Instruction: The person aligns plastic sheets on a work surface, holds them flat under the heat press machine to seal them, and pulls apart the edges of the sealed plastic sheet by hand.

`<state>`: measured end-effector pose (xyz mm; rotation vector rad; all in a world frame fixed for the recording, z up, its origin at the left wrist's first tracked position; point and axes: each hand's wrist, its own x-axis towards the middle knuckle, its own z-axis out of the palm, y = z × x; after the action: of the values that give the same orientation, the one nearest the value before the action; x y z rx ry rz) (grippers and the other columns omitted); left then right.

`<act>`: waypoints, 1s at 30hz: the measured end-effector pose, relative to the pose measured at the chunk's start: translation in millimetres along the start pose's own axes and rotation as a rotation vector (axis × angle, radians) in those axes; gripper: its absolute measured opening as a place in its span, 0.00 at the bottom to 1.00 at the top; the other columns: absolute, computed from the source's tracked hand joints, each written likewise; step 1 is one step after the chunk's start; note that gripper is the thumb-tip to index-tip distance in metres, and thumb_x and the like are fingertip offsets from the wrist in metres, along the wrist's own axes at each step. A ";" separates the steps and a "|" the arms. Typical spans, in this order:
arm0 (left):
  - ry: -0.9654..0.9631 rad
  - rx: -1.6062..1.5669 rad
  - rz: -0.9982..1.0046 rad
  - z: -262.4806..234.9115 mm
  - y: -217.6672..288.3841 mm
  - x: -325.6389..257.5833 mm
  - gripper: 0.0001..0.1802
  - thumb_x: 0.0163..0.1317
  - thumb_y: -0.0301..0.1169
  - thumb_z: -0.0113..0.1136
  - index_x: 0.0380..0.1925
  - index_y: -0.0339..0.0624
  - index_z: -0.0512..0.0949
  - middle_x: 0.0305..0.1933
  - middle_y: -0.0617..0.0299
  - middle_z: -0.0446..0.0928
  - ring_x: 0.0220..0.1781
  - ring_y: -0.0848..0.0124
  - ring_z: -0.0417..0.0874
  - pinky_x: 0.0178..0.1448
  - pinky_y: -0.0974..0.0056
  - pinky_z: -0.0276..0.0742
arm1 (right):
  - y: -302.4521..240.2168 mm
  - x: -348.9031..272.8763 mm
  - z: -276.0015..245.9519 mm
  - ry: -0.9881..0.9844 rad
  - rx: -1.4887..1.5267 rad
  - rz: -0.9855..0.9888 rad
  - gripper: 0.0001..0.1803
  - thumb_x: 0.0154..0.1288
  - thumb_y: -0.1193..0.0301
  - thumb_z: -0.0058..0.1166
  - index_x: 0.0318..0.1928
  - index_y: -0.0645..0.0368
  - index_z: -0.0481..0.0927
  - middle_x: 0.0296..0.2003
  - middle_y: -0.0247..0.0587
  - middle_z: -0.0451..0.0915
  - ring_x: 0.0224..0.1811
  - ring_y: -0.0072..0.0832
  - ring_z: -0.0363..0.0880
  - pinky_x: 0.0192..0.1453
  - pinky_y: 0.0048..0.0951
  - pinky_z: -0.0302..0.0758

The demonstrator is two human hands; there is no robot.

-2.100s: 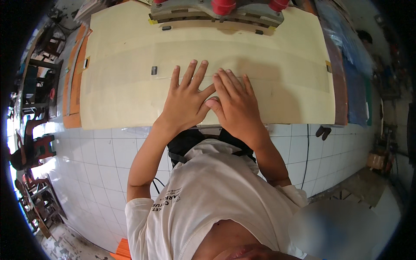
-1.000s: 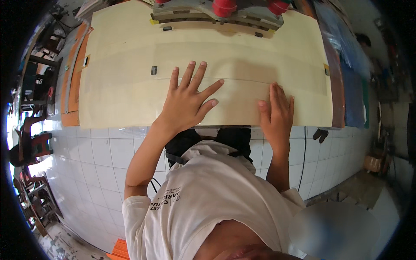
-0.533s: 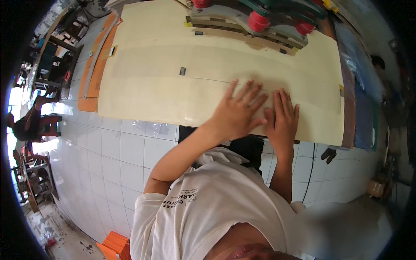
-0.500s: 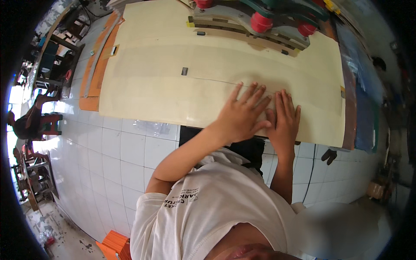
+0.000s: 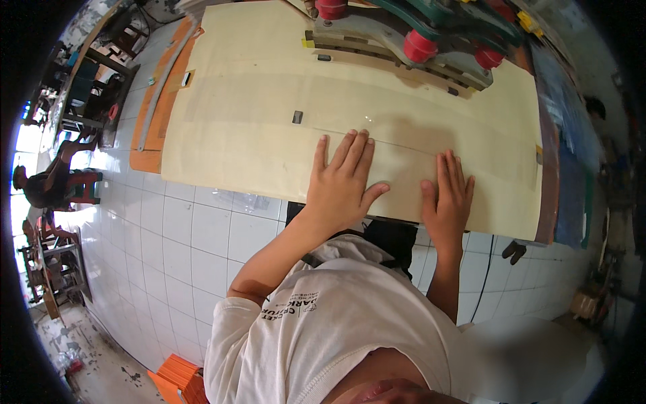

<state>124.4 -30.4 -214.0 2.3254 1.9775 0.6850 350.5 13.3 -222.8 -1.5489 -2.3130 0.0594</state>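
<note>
A pale yellow sheet covers the tabletop in front of me. My left hand lies flat on it near the front edge, fingers spread. Further right, my right hand rests on the same sheet, fingers stretched out and thumb apart. Neither hand grips anything. A thin line crosses the surface just beyond my fingertips; whether it is the edge of a clear film or a mark, I cannot tell. A small dark rectangular piece is on the sheet, left of my left fingertips.
At the far side stands a green machine with red knobs and a long metal bar. An orange board lies left of the sheet, blue plastic to the right. A person sits at the far left.
My hands have moved apart: the left has slid leftward across the sheet, while the right stays near its place. The whole view has shifted slightly.
</note>
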 end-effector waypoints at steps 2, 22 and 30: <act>-0.009 0.011 -0.013 -4.1 -5.3 -2.3 0.40 0.68 0.56 0.52 0.66 0.32 0.69 0.73 0.49 0.66 0.76 0.56 0.64 0.76 0.35 0.51 | 0.8 -0.2 -0.1 -0.001 0.000 0.001 0.29 0.75 0.61 0.49 0.73 0.55 0.66 0.74 0.45 0.65 0.77 0.43 0.60 0.79 0.62 0.47; 0.087 0.058 -0.183 -6.0 -18.6 -12.4 0.36 0.67 0.49 0.58 0.66 0.34 0.70 0.73 0.52 0.67 0.75 0.57 0.66 0.73 0.32 0.51 | 5.1 -1.8 2.3 0.015 0.041 -0.002 0.30 0.74 0.60 0.49 0.72 0.56 0.66 0.74 0.45 0.64 0.77 0.43 0.60 0.78 0.64 0.46; 0.064 0.055 -0.165 -7.4 -16.8 -13.3 0.32 0.69 0.49 0.55 0.68 0.44 0.71 0.74 0.49 0.65 0.76 0.51 0.64 0.75 0.31 0.46 | 6.4 -0.2 0.1 0.032 0.101 -0.016 0.29 0.73 0.61 0.52 0.71 0.55 0.68 0.74 0.44 0.64 0.77 0.42 0.60 0.78 0.62 0.48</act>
<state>104.8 -41.5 -216.3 2.1621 2.2121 0.7106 356.3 15.7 -224.4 -1.4712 -2.2607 0.1440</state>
